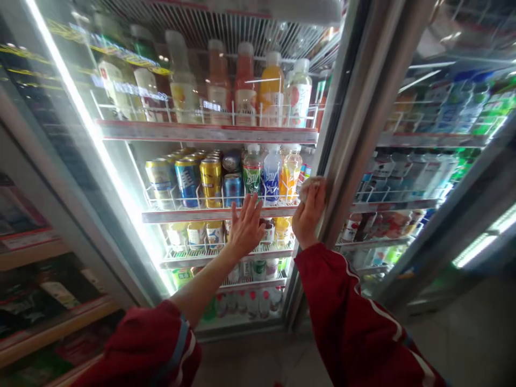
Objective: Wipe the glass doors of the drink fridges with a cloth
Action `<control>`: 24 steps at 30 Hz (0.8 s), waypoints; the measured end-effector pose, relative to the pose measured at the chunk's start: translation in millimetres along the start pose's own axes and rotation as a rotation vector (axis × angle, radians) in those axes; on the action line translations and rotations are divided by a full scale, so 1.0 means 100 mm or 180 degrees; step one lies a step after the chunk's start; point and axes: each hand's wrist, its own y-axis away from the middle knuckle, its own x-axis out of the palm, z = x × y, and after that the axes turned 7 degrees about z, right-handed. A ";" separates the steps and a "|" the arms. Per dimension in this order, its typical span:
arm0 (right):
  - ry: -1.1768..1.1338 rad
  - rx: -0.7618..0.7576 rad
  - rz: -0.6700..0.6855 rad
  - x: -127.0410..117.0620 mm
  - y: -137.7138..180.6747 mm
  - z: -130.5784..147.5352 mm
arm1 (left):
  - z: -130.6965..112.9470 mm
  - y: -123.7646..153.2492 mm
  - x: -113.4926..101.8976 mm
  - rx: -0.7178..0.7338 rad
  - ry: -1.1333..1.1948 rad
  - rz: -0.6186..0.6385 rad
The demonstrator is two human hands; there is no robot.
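Note:
My left hand [246,228] has its fingers spread, palm toward the glass door [133,177] of a lit drinks cooler; whether it touches the glass I cannot tell. Near its fingertips, behind the glass, stand a green-labelled bottle [252,169] and a blue can [233,189]. My right hand [308,215] is closed on a crumpled pale cloth [309,188], pressed at the right side of the door beside its metal frame [357,145]. An orange drink bottle [289,174] stands on the shelf just left of the cloth.
Bottles fill the upper shelf [209,133], and cans and bottles line the middle shelf [221,215]. A second cooler door [423,123] with more drinks is on the right. At left are wooden shelves [60,322] with packaged goods. Tiled floor [258,357] lies below.

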 end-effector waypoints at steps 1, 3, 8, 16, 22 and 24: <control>0.0038 -0.0035 0.0072 0.00 0.08 0.03 | 0.03 0.02 -0.02 -0.0015 -0.0014 -0.0034; 0.0115 -0.0123 0.0188 0.01 0.21 0.06 | 0.10 0.05 -0.05 -0.0047 -0.0067 -0.0079; 0.0030 -0.0073 0.0035 0.04 -0.14 -0.03 | 0.32 0.04 -0.18 -0.0186 -0.0157 -0.0200; -0.0017 -0.0120 -0.0068 0.08 -0.51 0.11 | 0.51 0.04 -0.32 -0.0329 -0.0273 -0.0227; -0.0006 -0.0153 -0.0066 0.17 -0.46 0.38 | 0.53 -0.03 -0.34 -0.0292 -0.0324 -0.0355; -0.0038 -0.0334 0.0034 0.20 -0.44 0.55 | 0.53 -0.07 -0.35 -0.0292 -0.0318 -0.0390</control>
